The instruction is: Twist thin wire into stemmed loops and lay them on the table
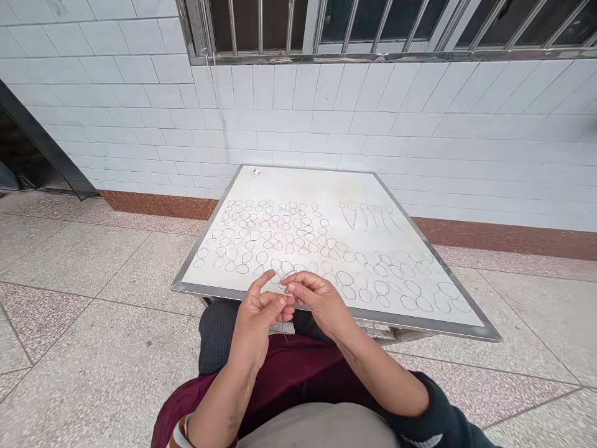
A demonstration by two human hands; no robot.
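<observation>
Both hands meet above the near edge of a white-topped table with a metal rim [420, 325]. Thumb and fingers of my left hand [259, 311] pinch a thin dark strand [285, 333], its loose end dangling below; its index finger is raised. My right hand [321, 302] pinches the same strand just above, fingertips close to the left ones. Whether it is wire or cord cannot be made out. Past the fingers, many thin loops [345, 278], several of them in figure-eight pairs, lie spread over the tabletop. Longer bent strands [374, 216] lie at the far right.
A small white and red item [256, 172] sits in the table's far left corner. Behind the table stands a white tiled wall [289, 112] with a barred window [345, 28]. A dark opening [28, 149] is at the left. Stone-tiled floor [116, 336] surrounds the table.
</observation>
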